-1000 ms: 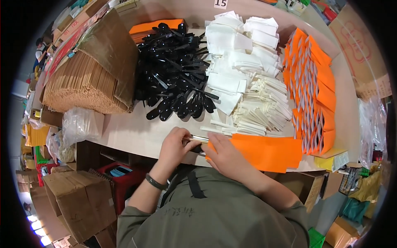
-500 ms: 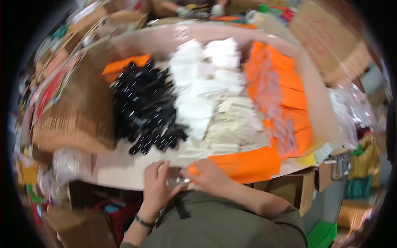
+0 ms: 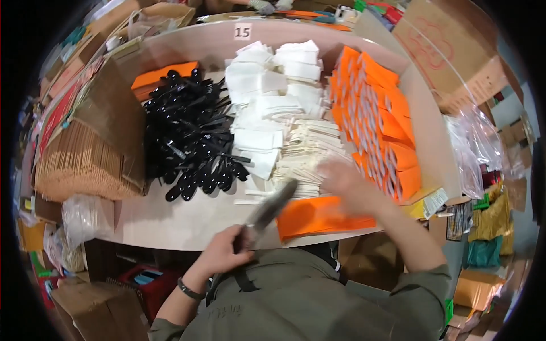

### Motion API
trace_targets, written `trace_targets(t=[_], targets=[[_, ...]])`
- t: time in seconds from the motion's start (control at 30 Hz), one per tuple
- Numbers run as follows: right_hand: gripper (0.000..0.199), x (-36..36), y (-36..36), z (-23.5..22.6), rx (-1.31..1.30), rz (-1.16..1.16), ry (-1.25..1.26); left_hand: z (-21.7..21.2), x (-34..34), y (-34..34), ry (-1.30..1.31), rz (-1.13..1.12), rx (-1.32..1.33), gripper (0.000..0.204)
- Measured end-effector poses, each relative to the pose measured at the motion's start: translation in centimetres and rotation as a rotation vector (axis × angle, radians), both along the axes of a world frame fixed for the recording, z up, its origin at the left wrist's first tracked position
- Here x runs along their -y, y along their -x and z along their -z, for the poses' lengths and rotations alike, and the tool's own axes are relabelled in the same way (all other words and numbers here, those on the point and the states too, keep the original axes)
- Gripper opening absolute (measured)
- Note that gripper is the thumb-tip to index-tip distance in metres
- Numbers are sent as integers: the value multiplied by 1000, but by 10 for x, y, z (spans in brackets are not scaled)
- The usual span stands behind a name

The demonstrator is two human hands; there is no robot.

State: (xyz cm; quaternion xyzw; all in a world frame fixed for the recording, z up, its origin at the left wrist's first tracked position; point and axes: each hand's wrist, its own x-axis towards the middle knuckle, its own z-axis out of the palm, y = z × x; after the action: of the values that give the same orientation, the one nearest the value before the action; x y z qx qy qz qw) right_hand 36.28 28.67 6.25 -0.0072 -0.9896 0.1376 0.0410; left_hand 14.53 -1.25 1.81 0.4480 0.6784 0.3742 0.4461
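Observation:
My left hand (image 3: 227, 250) is at the table's front edge, closed on a long dark grey thing (image 3: 273, 207) with a rounded end, blurred by motion. It points up and right toward the slim cream packets (image 3: 310, 150). My right hand (image 3: 344, 179) is smeared by motion over the right side of these packets, just above a flat orange stack (image 3: 307, 219); its fingers cannot be made out. Left of the packets lie folded white napkins (image 3: 259, 105), and further left a heap of black spoons (image 3: 190, 133). Orange sleeves with greyish edges (image 3: 392, 122) lie overlapped on the right.
A carton of tightly packed brown paper pieces (image 3: 85, 165) stands at the table's left. Behind the spoons is another orange stack (image 3: 162, 79). A raised pale rim (image 3: 307, 34) curves round the back. Across it, a person's gloved hands (image 3: 270, 5) show. A large carton (image 3: 449, 51) is at far right.
My hands were together at the front edge and are now apart. The right moved up and right over the cream packets; the long dark thing now shows in my left.

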Motion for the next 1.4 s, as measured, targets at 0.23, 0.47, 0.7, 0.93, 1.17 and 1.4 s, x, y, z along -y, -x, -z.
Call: trace_targets(t=[0.23,0.47,0.7,0.93,1.17,1.4], targets=[[40,98,32,66,-42,35,106,0,-30,-31,-55,239,268,40],[32,125,51,56,148,490,255,22,27,4,59,-335,-571,45],[18,137,68,67,134,526,512,-3,39,27,84,92,-659,64],[14,76,75,53,-360,377,168,-3,15,34,-220,61,-722,66],[18,27,46,37,69,613,235,13,40,64,-194,-255,-775,39],[17,37,81,47,-9,587,357,13,6,114,-290,-365,-896,29]])
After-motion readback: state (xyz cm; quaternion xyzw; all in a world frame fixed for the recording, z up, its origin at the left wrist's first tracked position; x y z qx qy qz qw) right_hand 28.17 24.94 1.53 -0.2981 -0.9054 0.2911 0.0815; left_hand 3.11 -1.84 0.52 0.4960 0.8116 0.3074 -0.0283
